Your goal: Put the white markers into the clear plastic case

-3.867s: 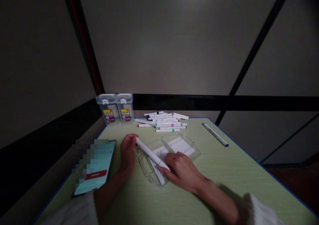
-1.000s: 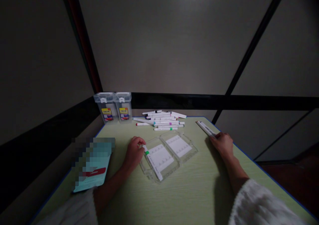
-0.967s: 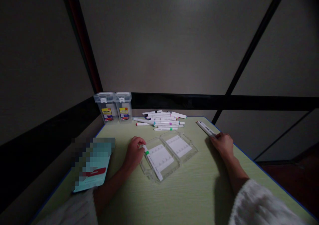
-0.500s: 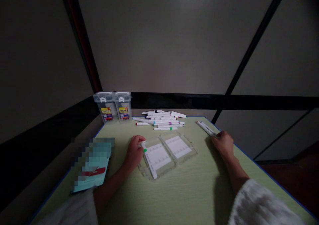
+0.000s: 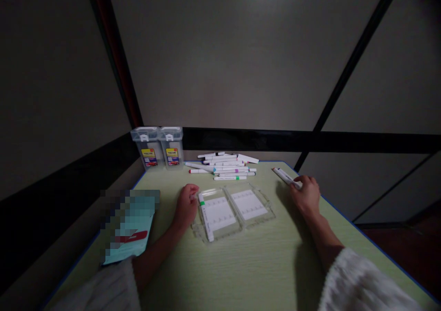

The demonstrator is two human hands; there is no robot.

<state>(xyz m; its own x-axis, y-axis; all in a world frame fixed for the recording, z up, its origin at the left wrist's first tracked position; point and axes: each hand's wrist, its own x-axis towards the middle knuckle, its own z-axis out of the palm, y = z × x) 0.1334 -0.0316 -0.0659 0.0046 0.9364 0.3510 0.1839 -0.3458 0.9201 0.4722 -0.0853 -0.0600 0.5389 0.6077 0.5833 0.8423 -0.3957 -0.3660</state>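
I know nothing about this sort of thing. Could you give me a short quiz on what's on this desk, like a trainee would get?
1. Fill in: the marker lying in the open clear case, beside the left hand, has a ____ band.
2. What does the right hand touch? A: a cup. B: white markers near the right edge of the table. C: scissors.
3. True or false: the case holds five markers.
Key: 1 green; 2 B; 3 false, only one shows.
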